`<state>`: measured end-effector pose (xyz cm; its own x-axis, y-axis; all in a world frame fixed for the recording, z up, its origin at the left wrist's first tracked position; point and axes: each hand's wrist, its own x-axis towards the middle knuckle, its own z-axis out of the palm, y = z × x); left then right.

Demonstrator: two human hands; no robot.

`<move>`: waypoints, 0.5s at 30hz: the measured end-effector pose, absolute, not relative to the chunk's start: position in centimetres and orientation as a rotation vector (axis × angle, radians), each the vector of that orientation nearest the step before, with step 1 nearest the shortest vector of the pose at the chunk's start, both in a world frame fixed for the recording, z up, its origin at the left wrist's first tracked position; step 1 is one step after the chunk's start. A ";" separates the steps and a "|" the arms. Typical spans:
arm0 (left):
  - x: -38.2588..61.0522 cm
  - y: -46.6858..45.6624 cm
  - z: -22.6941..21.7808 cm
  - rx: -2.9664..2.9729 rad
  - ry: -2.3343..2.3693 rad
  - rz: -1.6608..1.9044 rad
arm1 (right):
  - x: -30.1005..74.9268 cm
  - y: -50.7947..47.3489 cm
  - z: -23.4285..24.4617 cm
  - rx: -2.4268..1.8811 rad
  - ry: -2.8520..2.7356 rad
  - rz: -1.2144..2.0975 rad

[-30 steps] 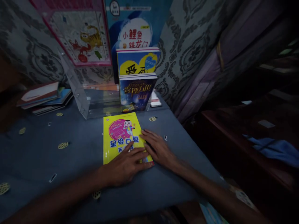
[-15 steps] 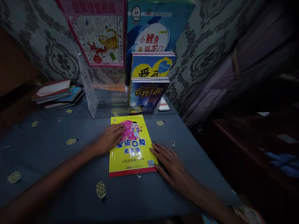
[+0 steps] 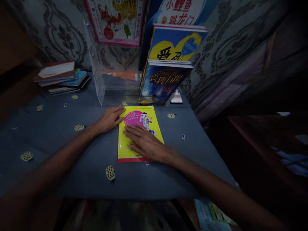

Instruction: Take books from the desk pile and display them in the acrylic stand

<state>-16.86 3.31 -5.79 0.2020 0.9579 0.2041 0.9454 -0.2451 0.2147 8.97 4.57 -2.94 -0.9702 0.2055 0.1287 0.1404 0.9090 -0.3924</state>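
A yellow workbook (image 3: 141,110) with a pink circle, a cartoon figure and a red bottom strip lies flat and closed on the table. At its upper left edge rests my left hand (image 3: 111,118), fingers stretched out and the tips on the cover's edge. My right hand (image 3: 146,142) lies flat across the middle of the cover with its fingers extended, hiding much of the blue title and the print below it. Neither hand grips anything.
Behind the workbook stands a clear acrylic rack (image 3: 96,80) holding a dark blue book (image 3: 166,80), a blue-and-yellow book (image 3: 178,41) and a pink-bordered book (image 3: 120,19). Several books form a stack (image 3: 62,77) at the back left. The cloth-covered table (image 3: 84,173) ends at the right.
My right hand has moved left from the workbook's right edge onto its middle. My left hand has slid off the cover toward its upper left edge. The view has tilted down.
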 end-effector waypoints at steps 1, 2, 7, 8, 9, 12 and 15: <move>-16.9 3.3 -5.8 2.403 1.902 0.464 | 8.2 4.1 -3.2 -0.222 -2.917 0.592; -16.9 3.3 -5.8 2.405 1.899 0.467 | 7.8 3.6 -3.5 -0.172 -2.929 0.603; -17.0 3.4 -5.7 2.412 1.876 0.465 | 8.7 0.4 -3.5 0.090 -2.973 0.668; -16.9 3.3 -5.7 2.412 1.876 0.459 | 8.9 0.1 -3.3 0.116 -2.976 0.678; -16.9 3.3 -5.6 2.411 1.877 0.452 | 9.1 0.0 -3.2 0.119 -2.977 0.687; -16.8 3.2 -5.5 2.405 1.888 0.435 | 9.7 0.9 -2.9 0.017 -2.966 0.709; -16.7 3.1 -5.5 2.390 1.900 0.429 | 10.9 3.5 -3.4 -0.191 -2.925 0.671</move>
<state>-16.69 3.08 -5.46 0.2026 0.9626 0.1796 0.9465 -0.2396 0.2161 10.88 3.47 -3.36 -0.9829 0.1531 0.1025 0.0931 0.8928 -0.4407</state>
